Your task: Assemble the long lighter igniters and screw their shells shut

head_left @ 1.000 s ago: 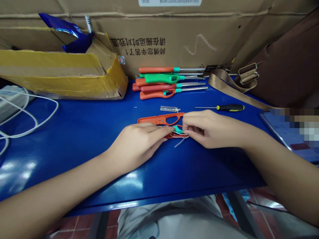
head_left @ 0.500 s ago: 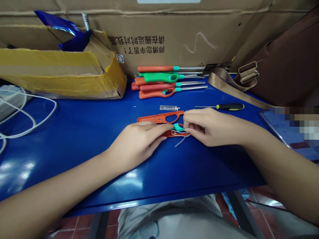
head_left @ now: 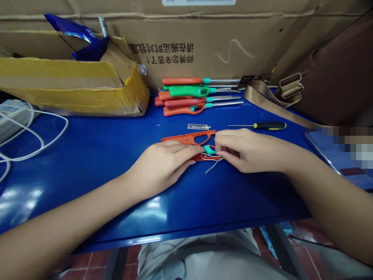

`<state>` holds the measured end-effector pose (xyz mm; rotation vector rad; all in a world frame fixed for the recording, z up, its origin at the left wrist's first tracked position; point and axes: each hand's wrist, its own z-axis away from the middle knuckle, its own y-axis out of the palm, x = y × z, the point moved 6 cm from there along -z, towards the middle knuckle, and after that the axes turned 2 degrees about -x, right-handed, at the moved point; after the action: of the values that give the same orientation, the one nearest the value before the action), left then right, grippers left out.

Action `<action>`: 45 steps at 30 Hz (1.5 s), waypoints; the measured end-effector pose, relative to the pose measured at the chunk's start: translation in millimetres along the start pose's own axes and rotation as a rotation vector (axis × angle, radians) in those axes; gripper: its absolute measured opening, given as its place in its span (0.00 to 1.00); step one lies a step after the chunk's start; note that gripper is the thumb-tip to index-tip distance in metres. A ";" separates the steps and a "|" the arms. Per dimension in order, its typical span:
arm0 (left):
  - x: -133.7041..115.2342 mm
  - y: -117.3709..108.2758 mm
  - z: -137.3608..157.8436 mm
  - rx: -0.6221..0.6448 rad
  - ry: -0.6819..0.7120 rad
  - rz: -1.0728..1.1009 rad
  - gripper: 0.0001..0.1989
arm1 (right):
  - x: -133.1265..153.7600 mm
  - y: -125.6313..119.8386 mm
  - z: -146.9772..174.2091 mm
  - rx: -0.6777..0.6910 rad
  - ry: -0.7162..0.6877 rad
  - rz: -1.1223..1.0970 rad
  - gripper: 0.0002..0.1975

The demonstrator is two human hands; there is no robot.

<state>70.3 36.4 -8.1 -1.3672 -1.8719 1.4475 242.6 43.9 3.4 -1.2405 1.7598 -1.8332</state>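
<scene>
My left hand (head_left: 159, 165) is closed around an orange lighter shell half (head_left: 199, 157), thumb along its near edge and fingers over the top. A green trigger (head_left: 209, 150) sits in that half, beside my left fingertips. At the shell's front end, my right hand (head_left: 244, 149) is closed in a pinch; its fingers hide what they hold. A thin white wire (head_left: 207, 158) and a clear tube (head_left: 211, 167) come out between the hands. Just beyond lies the other orange shell half (head_left: 175, 139), inner side up. Behind it rests a small clear fuel tank (head_left: 198, 126).
Several long-nosed lighters (head_left: 183, 104) are piled at the back. A screwdriver (head_left: 269, 125) lies right of the tank, and a tiny metal pin (head_left: 158, 125) to its left. A taped cardboard box (head_left: 116, 101), white cables (head_left: 40, 146), a brown strap (head_left: 276, 109) and a tablet-like device (head_left: 323, 151) border the work area.
The whole view has shifted very slightly. Both hands stay at the shell, and the left fingertips seem a touch closer over the trigger's edge.
</scene>
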 end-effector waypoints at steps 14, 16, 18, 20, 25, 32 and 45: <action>4.9 -4.1 -1.9 -0.008 -0.160 0.177 0.14 | 1.7 0.2 -1.4 0.016 0.025 -0.118 0.06; 6.6 -6.0 -0.8 -0.041 -0.178 0.236 0.13 | 4.2 1.4 -1.5 0.024 0.019 -0.122 0.07; 8.2 -7.5 0.2 -0.074 -0.178 0.276 0.11 | 5.9 2.7 -1.5 0.033 0.024 -0.129 0.07; 9.3 -8.6 0.6 -0.090 -0.173 0.272 0.11 | 6.9 3.8 -1.4 0.044 0.035 -0.134 0.07; 3.3 -10.3 -1.1 -0.075 -0.116 0.236 0.06 | 9.7 4.6 -1.6 0.054 0.019 -0.119 0.07; 0.6 -9.8 -1.6 -0.112 -0.155 0.268 0.05 | 7.5 5.4 -2.0 0.060 -0.005 -0.112 0.08; -18.8 -3.3 4.9 -0.104 0.025 -0.072 0.11 | 7.2 1.9 -1.7 0.043 -0.037 -0.155 0.07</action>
<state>73.2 17.7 -2.6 -1.3436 -1.9841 1.3096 236.6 39.4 4.5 -1.4198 1.6378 -1.9079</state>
